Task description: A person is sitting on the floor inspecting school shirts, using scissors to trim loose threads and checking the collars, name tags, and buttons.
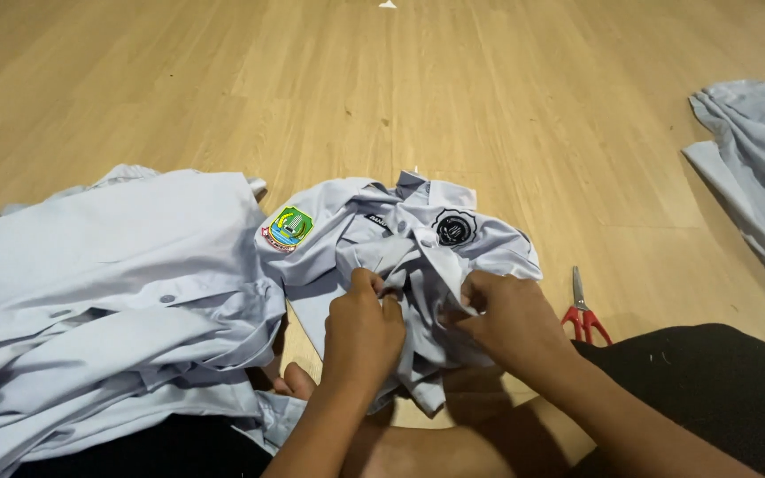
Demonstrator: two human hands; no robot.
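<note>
A person sits on the wooden floor (489, 106) with a pale shirt (400, 243) lying crumpled in front of the legs. The left hand (362, 332) is closed on a fold of the shirt near its middle, the fingers pinching the cloth. The right hand (511, 319) is also closed on the shirt, just beside the left hand, and grips the cloth at the shirt's right part. The shirt carries a coloured patch (288, 228) on its left sleeve and a round black badge (453, 227) near the collar. To the left of the shirt, touching it, lies a pile (108, 292) of similar pale shirts. To the right of the shirt, near it, red-handled scissors (583, 312) rest on the floor. Farther right of the shirt, well apart, lies another pale cloth (759, 168).
</note>
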